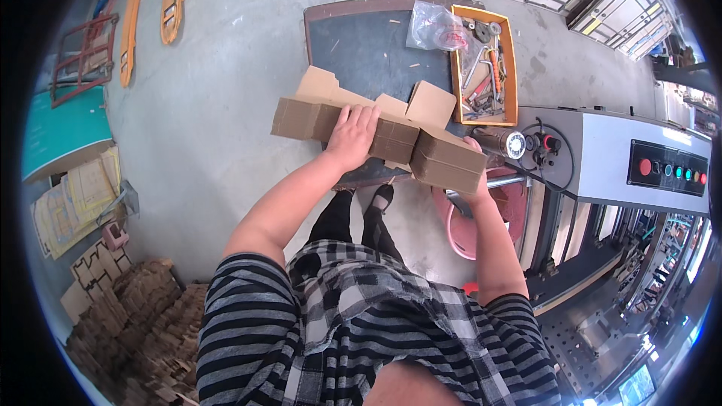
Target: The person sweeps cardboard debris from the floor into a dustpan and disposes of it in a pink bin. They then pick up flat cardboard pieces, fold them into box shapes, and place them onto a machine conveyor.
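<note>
A brown die-cut cardboard piece, partly folded along its creases, is held up in front of me over the near part of the dark table. Several tabs and flaps stick out along its far side. My left hand lies over the left-middle part, its fingers together and bent across the top edge; the thumb is hidden. At the right end, my right hand grips the cardboard from the outer side, with most of its fingers behind it.
A dark-topped table bears a clear plastic bag and a yellow tray of tools. To the right stands a machine with a button panel; a pink tub sits below. Cardboard stacks lie lower left, pallet-jack forks upper left.
</note>
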Action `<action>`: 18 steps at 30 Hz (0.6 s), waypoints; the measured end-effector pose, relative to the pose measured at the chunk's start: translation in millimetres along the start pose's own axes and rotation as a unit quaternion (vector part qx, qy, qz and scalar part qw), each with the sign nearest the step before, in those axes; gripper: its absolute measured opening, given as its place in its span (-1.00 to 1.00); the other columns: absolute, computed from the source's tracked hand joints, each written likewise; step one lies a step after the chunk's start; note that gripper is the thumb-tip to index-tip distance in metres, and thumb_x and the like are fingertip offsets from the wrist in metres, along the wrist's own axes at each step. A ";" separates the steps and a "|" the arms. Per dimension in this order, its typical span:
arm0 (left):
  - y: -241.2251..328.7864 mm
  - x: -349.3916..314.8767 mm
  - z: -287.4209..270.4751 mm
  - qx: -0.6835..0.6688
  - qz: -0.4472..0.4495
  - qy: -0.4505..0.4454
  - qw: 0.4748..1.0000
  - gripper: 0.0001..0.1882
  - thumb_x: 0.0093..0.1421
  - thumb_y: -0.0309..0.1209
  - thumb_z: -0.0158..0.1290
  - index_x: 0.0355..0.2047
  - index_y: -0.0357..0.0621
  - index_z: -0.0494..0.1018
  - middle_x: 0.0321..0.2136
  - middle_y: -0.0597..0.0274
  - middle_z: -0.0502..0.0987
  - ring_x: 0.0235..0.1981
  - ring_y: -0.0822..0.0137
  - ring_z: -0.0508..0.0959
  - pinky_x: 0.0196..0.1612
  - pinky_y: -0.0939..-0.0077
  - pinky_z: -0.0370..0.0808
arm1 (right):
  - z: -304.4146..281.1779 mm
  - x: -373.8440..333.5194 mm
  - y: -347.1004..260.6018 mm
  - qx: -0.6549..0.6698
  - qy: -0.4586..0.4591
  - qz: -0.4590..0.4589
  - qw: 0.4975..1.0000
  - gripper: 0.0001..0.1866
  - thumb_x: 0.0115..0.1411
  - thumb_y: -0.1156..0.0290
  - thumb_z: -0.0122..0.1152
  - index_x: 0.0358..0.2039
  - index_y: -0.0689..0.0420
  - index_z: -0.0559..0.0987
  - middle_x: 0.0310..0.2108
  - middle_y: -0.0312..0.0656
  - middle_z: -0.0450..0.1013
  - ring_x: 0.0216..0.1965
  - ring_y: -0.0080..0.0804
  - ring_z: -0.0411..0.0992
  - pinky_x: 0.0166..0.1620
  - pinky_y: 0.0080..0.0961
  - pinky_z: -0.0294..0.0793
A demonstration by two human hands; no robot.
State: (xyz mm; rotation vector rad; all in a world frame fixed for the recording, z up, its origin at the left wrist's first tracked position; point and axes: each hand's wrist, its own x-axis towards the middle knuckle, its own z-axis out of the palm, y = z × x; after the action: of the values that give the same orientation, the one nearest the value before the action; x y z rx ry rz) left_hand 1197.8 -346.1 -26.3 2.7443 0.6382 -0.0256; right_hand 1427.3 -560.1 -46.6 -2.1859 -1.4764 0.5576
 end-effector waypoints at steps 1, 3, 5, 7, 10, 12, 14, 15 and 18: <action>-1.1 1.5 3.6 0.009 -0.004 0.005 1.000 -0.22 -0.07 -0.38 0.08 0.17 -0.35 0.07 0.03 0.00 0.24 0.13 0.06 0.18 0.24 0.10 -0.02 | 3.4 0.4 1.6 0.014 0.002 0.007 1.000 -0.30 -0.09 0.31 0.27 0.08 0.23 0.25 0.10 0.04 0.19 0.16 -0.06 0.14 0.17 -0.37 0.19; -2.7 0.1 8.8 0.023 -0.012 0.022 0.999 -0.19 -0.09 -0.37 0.11 0.19 -0.30 0.06 0.11 0.01 0.18 0.21 0.02 0.10 0.27 0.08 -0.08 | 5.7 -1.2 2.1 0.032 0.017 0.030 0.999 -0.24 -0.09 0.29 0.27 0.12 0.24 0.20 0.11 0.08 0.17 0.17 -0.04 0.13 0.18 -0.37 0.18; -4.0 -3.5 12.9 0.034 -0.017 0.046 0.998 -0.15 -0.10 -0.34 0.14 0.20 -0.25 0.05 0.20 0.03 0.10 0.28 0.00 -0.01 0.30 0.06 -0.14 | 6.5 0.0 0.2 0.029 0.023 0.036 0.999 -0.18 -0.08 0.28 0.27 0.16 0.26 0.14 0.15 0.11 0.13 0.19 -0.01 0.10 0.19 -0.35 0.17; -3.5 -9.3 10.8 -0.020 -0.036 0.044 0.998 -0.11 -0.10 -0.28 0.17 0.22 -0.20 0.03 0.25 0.08 0.02 0.30 -0.01 -0.08 0.31 0.05 -0.18 | 1.0 1.3 -1.8 0.001 0.021 0.029 0.999 -0.12 -0.08 0.27 0.27 0.21 0.28 0.06 0.19 0.14 0.08 0.22 0.01 0.07 0.20 -0.33 0.15; 1.4 -9.1 7.7 -0.018 -0.044 0.016 0.999 -0.04 -0.12 -0.19 0.21 0.24 -0.19 0.00 0.27 0.08 -0.04 0.31 -0.01 -0.13 0.31 0.04 -0.21 | 12.8 1.2 10.8 0.012 0.045 -0.007 0.999 -0.05 -0.08 0.24 0.27 0.23 0.31 0.00 0.24 0.17 -0.01 0.25 0.03 0.03 0.21 -0.29 0.13; 4.0 -5.1 3.1 -0.008 -0.043 -0.006 0.999 0.00 -0.13 -0.15 0.22 0.25 -0.20 -0.03 0.28 0.07 -0.06 0.31 -0.02 -0.14 0.31 0.03 -0.22 | 13.6 2.4 11.3 -0.024 0.039 0.016 0.999 -0.01 -0.10 0.22 0.29 0.24 0.31 -0.04 0.25 0.16 -0.03 0.25 0.02 0.03 0.20 -0.27 0.14; 1.7 1.8 -4.6 -0.015 -0.046 -0.022 0.999 0.02 -0.13 -0.12 0.22 0.25 -0.22 -0.05 0.28 0.05 -0.08 0.31 -0.03 -0.16 0.31 0.03 -0.24 | 8.7 7.6 6.1 -0.058 0.004 0.032 0.998 0.04 -0.13 0.21 0.31 0.25 0.30 -0.08 0.26 0.15 -0.04 0.25 0.01 0.03 0.19 -0.26 0.15; 1.7 3.3 -6.6 -0.010 -0.045 -0.030 0.998 0.02 -0.13 -0.12 0.22 0.25 -0.23 -0.05 0.28 0.04 -0.08 0.31 -0.03 -0.16 0.31 0.03 -0.23 | 2.3 9.0 3.5 -0.077 -0.025 0.040 0.996 0.07 -0.15 0.20 0.32 0.26 0.29 -0.09 0.26 0.15 -0.04 0.25 0.00 0.03 0.18 -0.26 0.16; 0.6 4.3 -6.1 0.008 -0.042 -0.037 0.998 0.03 -0.13 -0.12 0.22 0.26 -0.24 -0.06 0.28 0.03 -0.09 0.31 -0.03 -0.16 0.32 0.04 -0.23 | 1.0 9.9 3.4 -0.079 -0.071 0.077 0.991 0.15 -0.21 0.19 0.35 0.27 0.27 -0.16 0.26 0.08 -0.02 0.23 -0.06 0.09 0.13 -0.24 0.21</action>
State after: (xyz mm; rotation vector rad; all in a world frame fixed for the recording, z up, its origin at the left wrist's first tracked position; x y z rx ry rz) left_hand 1201.6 -342.8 -20.7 2.7152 0.7350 -0.1522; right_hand 1432.8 -551.8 -50.2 -2.4448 -1.4760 0.6814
